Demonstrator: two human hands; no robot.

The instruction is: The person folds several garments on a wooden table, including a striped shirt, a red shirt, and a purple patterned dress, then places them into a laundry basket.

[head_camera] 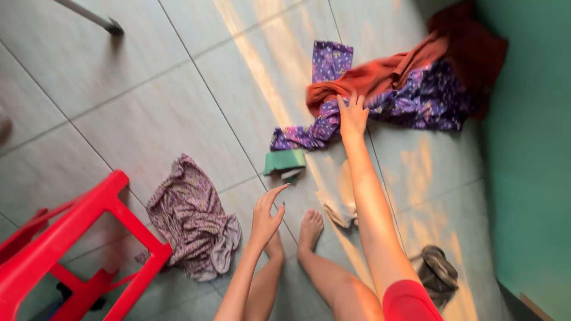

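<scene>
My right hand (pixel 353 114) reaches far forward, fingers spread, resting on a pile of clothes: a purple patterned cloth (pixel 416 101) tangled with a rust-orange garment (pixel 380 74). My left hand (pixel 266 214) hovers open above my feet, holding nothing, close to a crumpled mauve patterned garment (pixel 190 217) on the tiled floor. A small folded green cloth (pixel 285 161) lies between the two hands. A pale cloth (pixel 342 199) lies by my right forearm.
A red plastic stool (pixel 77 249) stands at the lower left. A teal wall (pixel 529 148) runs along the right. A dark grey cloth (pixel 437 273) lies beside my leg. A dark red garment (pixel 470 41) lies in the corner. A metal leg (pixel 95 16) shows at top left.
</scene>
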